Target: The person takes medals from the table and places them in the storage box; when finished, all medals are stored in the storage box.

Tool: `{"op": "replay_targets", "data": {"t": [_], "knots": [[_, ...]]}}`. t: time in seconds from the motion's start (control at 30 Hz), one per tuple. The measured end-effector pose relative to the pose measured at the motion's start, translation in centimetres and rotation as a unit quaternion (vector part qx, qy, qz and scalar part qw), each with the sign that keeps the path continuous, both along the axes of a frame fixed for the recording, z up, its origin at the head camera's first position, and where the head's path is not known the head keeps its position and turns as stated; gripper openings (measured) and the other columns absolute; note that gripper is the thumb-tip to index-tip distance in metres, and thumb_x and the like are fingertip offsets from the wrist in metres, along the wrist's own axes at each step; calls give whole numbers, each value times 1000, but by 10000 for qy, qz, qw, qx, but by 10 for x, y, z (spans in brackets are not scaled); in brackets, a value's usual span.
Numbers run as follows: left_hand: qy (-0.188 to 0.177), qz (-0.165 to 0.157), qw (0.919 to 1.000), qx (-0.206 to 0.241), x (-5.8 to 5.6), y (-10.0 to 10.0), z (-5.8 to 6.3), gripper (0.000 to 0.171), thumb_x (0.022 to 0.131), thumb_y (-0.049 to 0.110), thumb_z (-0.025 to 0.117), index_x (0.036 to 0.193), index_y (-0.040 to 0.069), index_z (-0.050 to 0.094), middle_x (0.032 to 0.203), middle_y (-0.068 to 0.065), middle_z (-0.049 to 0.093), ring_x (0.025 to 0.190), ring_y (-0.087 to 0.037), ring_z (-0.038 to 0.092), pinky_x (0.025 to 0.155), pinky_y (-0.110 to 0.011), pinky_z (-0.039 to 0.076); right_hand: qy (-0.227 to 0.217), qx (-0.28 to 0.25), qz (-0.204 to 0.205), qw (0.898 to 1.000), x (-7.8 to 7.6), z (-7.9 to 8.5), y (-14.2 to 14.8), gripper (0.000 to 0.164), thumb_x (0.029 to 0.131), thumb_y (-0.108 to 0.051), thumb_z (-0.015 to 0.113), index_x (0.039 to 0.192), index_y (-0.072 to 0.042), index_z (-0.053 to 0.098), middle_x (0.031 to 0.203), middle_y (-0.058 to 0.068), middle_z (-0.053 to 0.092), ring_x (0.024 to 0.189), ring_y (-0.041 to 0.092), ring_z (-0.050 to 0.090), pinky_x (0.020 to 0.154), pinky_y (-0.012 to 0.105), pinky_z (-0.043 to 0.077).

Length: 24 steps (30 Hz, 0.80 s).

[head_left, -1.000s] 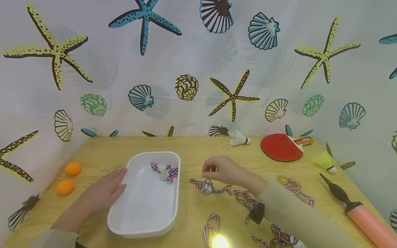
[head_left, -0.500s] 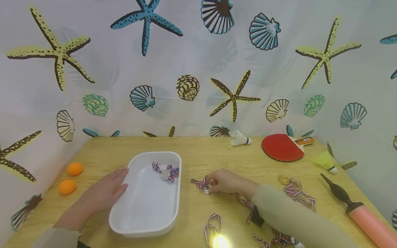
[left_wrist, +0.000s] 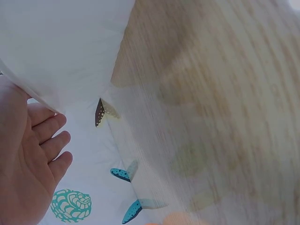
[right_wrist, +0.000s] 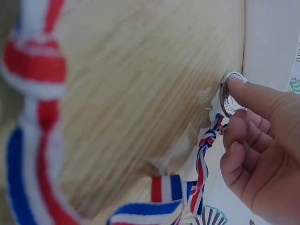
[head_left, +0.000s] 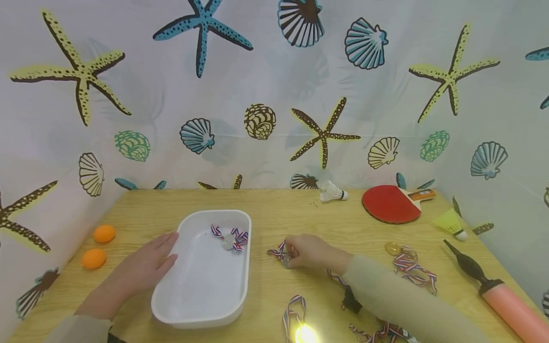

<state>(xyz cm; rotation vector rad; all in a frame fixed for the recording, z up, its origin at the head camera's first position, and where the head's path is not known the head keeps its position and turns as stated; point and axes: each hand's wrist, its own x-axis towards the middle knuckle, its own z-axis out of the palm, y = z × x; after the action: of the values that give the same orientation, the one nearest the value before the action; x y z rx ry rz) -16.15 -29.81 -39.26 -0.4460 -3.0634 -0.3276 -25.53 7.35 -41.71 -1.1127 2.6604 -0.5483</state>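
Passage at frame centre; obstructions thickest lower right.
Bare strip of pale wooden tabletop [head_left: 267, 216] runs from bottom centre to the table's back edge, between the white, rounded rectangular tray [head_left: 201, 281] and the round silver medal [head_left: 286, 260] pinched in the right hand [head_left: 310, 251]; narrowest at that medal's striped ribbon. Tray access from above: open over its left and lower floor; a second ribboned silver medal [head_left: 228, 242] takes the upper right corner. Left of frame: left hand [head_left: 146, 263] at the tray wall blocks approach from two orange balls [head_left: 104, 234]. Lower right: beige right sleeve [head_left: 396, 291] overhangs tangled ribbons; pink-and-black hand pump [head_left: 508, 302] bounds the right edge.
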Motion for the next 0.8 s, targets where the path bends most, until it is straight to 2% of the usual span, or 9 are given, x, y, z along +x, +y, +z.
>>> {"op": "replay_targets", "data": {"t": [0.23,0.57,0.67,0.8], "knots": [[-4,-19,10000,35,1,1,2,56,96,26,47,137,-9,33,139,-29,33,125,-45,32,100,-57,27,-768,-496,-86,9958,-1,11,8,16,80,-8,70,74,-10,56,64,-4,50,54,7,46,48,21,40],[-45,-10,10000,27,1,1,3,57,96,27,46,137,-9,33,139,-29,32,125,-45,31,100,-57,27,-1758,-607,66,9825,-7,47,33,19,86,-14,63,69,-10,55,60,-5,48,53,9,44,46,21,38],[-85,19,10000,42,1,2,3,57,96,28,46,138,-8,32,140,-28,32,125,-45,31,100,-58,27,-1940,-736,-89,9782,-8,57,40,21,88,-17,61,69,-11,55,59,-2,49,53,11,46,47,23,41],[-114,31,9999,5,1,2,3,57,96,28,46,138,-9,32,139,-29,32,125,-45,31,100,-58,27,-2181,-1205,-382,9677,-8,65,46,18,88,-19,61,74,-9,56,59,-1,48,52,12,45,49,25,41]]}}
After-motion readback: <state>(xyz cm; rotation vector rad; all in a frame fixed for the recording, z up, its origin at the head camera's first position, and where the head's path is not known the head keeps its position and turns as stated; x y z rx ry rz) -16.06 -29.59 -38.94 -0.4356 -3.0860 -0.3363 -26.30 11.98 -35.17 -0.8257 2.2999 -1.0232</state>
